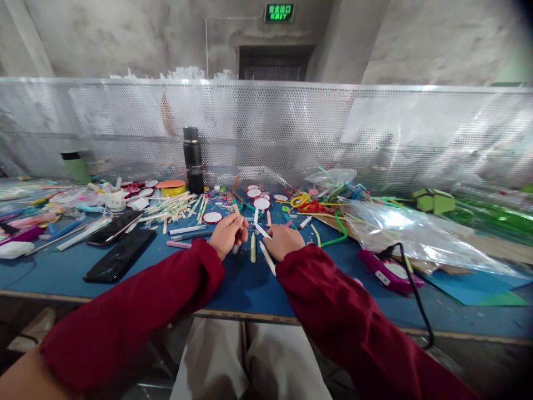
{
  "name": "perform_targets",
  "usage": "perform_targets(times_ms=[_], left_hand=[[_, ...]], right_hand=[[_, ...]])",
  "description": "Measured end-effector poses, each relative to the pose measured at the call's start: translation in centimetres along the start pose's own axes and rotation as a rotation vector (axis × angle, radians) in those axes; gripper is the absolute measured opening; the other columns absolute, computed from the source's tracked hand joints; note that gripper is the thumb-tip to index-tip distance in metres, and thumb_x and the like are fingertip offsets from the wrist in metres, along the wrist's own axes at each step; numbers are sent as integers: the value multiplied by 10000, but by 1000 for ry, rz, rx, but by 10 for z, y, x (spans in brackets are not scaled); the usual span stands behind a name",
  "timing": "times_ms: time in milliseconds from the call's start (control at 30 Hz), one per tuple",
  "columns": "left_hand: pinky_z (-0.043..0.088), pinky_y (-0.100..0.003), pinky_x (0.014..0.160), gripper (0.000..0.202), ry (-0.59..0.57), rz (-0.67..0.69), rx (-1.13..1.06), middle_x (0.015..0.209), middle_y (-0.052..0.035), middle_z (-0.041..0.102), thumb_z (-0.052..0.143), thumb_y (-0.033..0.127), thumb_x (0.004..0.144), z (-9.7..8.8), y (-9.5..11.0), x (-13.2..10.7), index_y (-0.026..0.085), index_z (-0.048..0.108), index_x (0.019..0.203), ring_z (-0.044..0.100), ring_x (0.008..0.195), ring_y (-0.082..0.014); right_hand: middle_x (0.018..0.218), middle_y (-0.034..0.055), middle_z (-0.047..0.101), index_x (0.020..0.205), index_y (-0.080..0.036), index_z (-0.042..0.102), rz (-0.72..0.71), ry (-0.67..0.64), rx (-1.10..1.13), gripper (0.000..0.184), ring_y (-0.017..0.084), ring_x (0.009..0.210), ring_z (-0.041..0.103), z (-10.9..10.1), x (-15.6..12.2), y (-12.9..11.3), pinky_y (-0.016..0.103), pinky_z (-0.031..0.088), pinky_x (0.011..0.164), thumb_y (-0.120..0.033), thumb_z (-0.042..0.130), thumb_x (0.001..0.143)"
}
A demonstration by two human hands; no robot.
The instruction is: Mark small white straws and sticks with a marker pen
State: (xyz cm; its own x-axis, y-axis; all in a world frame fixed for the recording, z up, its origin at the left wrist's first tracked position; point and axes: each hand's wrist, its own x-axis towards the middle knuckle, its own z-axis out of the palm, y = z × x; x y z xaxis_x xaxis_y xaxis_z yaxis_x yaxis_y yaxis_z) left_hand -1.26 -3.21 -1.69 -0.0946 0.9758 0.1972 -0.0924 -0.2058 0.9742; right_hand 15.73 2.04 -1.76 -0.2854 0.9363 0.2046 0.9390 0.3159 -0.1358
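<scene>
My left hand (pixel 227 235) is closed in a pinch, with a flat tan craft stick (pixel 236 208) rising from its fingertips; anything deeper in the fingers is hidden. Between the fingers of my right hand (pixel 287 240) is a slim white stick (pixel 262 231) pointing up and left. A pale yellow stick (pixel 253 248) with a tapered tip lies between both hands. Just under my right hand rests a cream stick (pixel 267 258). Left of my left hand are a white marker (pixel 187 229), a grey-blue pen (pixel 190 235) and a pink stick (pixel 178 244).
Two dark phones (pixel 120 255) lie at left, near piled craft sticks (pixel 177 210). A black bottle (pixel 193 161) stands before the perforated metal screen (pixel 283 133). White round lids (pixel 261 204) sit ahead. Rightward are a purple device (pixel 389 271) with a black cable and clear plastic (pixel 383 219).
</scene>
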Motion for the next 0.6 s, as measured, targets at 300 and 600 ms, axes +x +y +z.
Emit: perform_targets(times_ms=[300,600], left_hand=[[316,-165,398,267,10,-11,0,492,19,577,491,336,991,2,4,-1,167,534,789,433,362,-65],[302,-167,393,282,-1,-32,4,503,16,585,523,391,973,1,2,-1,170,543,799,433,361,-64]], right_hand=[[1180,153,731,1093,-185,727,2,24,25,307,305,1071,701,-8,-7,-2,382,490,872,-392,636,885],[1016,58,754,991,-222,720,-79,216,217,173,193,891,668,-17,-11,11,286,420,754,-332,613,911]])
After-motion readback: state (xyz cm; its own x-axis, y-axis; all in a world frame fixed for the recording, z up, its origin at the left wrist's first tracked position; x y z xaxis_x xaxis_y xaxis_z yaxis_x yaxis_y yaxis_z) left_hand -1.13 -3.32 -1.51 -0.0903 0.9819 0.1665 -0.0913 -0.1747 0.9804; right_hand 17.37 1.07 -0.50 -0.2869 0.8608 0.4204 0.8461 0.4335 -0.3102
